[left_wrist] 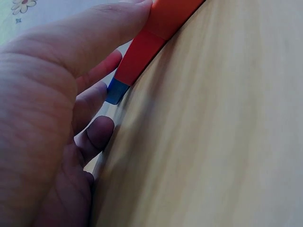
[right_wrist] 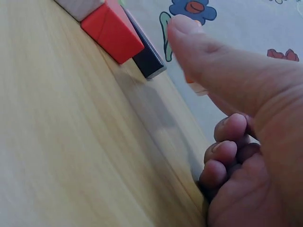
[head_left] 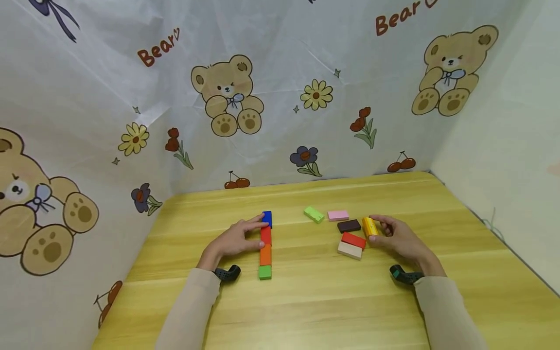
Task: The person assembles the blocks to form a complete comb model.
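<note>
My left hand (head_left: 236, 238) rests against the left side of a row of blocks. Its fingers reach the blue block (head_left: 268, 218) and the red block (head_left: 266, 236), while the thumb touches the orange block (head_left: 265, 255). A green block (head_left: 265, 272) forms the near end of that row. In the left wrist view, the blue block (left_wrist: 117, 91) shows beyond the thumb. Between thumb and index finger, my right hand (head_left: 402, 240) pinches a yellow block (head_left: 369, 227) with markings on it. The right wrist view shows that block mostly hidden behind the thumb, raised off the table.
Left of the yellow block lie a dark block (head_left: 348, 226), another red block (head_left: 353, 240) and a beige block (head_left: 350, 250), the last two side by side. Farther back are a pink block (head_left: 339, 215) and a light green block (head_left: 313, 214). A bear-printed sheet (head_left: 280, 155) stands behind the wooden table (head_left: 315, 311).
</note>
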Available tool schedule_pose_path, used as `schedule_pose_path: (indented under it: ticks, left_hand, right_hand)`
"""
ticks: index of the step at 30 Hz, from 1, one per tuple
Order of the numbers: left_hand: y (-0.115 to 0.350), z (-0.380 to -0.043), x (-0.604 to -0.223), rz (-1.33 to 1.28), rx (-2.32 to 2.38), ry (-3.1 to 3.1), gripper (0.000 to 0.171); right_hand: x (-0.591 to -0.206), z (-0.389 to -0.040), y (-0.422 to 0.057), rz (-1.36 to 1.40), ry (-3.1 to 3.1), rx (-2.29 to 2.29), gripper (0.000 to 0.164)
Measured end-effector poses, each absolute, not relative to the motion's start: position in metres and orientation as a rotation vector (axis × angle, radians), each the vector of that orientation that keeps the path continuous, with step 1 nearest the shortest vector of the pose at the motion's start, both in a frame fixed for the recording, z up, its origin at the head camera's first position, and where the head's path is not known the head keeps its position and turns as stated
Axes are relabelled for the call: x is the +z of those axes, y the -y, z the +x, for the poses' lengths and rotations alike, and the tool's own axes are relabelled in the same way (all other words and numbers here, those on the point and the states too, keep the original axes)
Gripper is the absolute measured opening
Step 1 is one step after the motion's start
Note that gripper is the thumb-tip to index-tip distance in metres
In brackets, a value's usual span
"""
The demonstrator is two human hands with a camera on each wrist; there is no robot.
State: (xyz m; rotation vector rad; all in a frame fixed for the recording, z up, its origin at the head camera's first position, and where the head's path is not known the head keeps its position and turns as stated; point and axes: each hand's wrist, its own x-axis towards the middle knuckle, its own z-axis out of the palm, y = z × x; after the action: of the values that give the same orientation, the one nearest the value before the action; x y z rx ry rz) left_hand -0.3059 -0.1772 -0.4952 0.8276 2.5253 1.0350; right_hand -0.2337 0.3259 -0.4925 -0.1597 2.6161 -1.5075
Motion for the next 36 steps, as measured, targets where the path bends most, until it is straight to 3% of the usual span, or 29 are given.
schedule_pose_path:
  ticks: [15, 24, 36]
  left_hand:
    - [0.175, -0.314, -0.492, 0.858, 1.017, -2.548, 0.07]
    - [0.177, -0.308, -0.496, 0.81, 1.084, -2.534, 0.057]
    - [0.179, -0.305, -0.499, 0.812, 1.098, -2.517, 0.057]
  right_hand:
    - [-0.482, -0.24, -0.302, -0.056, -2.86, -1.489, 0.072]
    - [-0.459, -0.231, -0.269, -0.178, -2.857, -1.517, 0.068]
    - [-0.441, -0.213, -0.194, -0.424, -2.756, -1.571, 0.063]
